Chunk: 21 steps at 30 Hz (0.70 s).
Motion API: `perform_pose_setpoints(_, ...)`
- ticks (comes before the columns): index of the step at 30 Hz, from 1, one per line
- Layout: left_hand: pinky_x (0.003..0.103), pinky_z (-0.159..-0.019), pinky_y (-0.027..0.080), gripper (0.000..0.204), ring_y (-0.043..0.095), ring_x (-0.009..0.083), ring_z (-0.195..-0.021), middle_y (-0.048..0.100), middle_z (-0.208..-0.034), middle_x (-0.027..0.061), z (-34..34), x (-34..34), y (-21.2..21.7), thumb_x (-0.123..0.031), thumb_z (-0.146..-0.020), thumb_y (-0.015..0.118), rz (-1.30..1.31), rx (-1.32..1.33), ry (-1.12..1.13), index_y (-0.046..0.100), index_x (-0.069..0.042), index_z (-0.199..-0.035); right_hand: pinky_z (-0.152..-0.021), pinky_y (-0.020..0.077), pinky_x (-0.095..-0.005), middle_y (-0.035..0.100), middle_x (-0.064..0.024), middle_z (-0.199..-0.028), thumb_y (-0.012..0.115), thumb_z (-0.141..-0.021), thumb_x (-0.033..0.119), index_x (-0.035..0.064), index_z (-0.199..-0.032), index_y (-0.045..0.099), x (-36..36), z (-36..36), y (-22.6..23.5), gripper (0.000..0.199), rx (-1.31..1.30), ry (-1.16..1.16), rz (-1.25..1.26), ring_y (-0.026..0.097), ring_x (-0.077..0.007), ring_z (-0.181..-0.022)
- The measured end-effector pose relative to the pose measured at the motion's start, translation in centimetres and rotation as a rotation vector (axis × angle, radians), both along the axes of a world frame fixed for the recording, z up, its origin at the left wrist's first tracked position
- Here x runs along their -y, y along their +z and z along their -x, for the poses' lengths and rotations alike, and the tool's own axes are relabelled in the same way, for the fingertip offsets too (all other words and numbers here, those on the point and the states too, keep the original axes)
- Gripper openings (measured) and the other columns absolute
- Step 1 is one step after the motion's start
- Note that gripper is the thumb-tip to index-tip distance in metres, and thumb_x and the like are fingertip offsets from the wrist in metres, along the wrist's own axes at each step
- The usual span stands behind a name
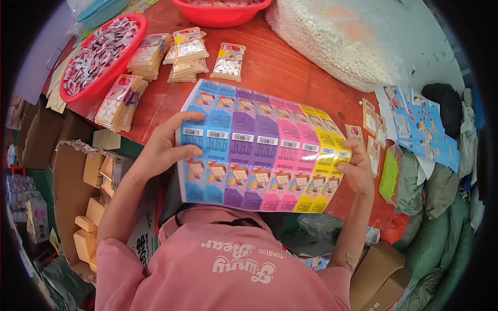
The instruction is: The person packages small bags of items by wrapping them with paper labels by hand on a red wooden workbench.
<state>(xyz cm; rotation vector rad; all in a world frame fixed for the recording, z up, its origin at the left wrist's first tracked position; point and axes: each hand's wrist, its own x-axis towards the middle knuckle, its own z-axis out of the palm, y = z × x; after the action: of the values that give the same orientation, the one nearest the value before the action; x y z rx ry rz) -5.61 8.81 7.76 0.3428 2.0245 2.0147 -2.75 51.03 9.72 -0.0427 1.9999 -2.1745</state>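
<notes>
Printed sheet (264,158), glossy: banded left to right in blue, purple, pink and yellow; barcodes were set across its middle. It was held spread by both sides over the red table (282,65).

1 L hand (167,138), 1 R hand (359,170), 1 sheet (259,155) w/ 8 barcodes (242,138), 2 red basins (223,17), 1 blue basin (101,12), 1 bag white pcs (332,49), approx. 3 pack piles (189,47), min. 5 loose packs (228,65).
</notes>
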Motion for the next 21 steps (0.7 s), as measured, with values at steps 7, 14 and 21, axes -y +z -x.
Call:
perform_pose_setpoints(7,0.032,-0.084,0.042,0.039,0.053,0.0194,-0.093,0.056,-0.093,0.0063,0.5,-1.3,4.2,-0.004,-0.068,0.072,0.676,-0.627,0.213,0.062,-0.009,-0.106,-0.080,0.0453,-0.0243,0.054,-0.0064,-0.108,0.064,-0.070,-0.009,0.0029,-0.109,0.049,0.8,-3.2,1.9,0.044,-0.093,-0.213,-0.391,0.056,-0.0129,-0.094)
perform_pose_setpoints(14,0.027,-0.076,0.044,0.014,0.054,0.0114,-0.086,0.059,-0.084,0.0012,0.3,-1.4,8.2,-0.011,-0.075,0.070,0.222,-0.451,0.152,0.063,-0.006,-0.086,-0.072,0.0426,-0.0212,0.058,-0.0056,-0.095,0.060,-0.082,0.008,0.0002,-0.092,0.054,0.2,-4.6,4.8,0.014,-0.308,-0.354,-0.239,0.054,-0.0084,-0.080)
perform_pose_setpoints(21,0.026,-0.061,0.048,0.013,0.060,0.0102,-0.072,0.063,-0.076,0.0063,2.1,-6.9,-5.0,-0.010,-0.082,0.062,-0.061,0.101,0.037,0.058,0.002,-0.085,-0.070,0.0471,-0.0272,0.063,-0.0098,-0.086,0.063,-0.079,0.010,-0.0005,-0.100,0.057,-0.7,-0.9,-1.3,0.024,0.157,-0.225,-1.075,0.061,-0.0164,-0.079)
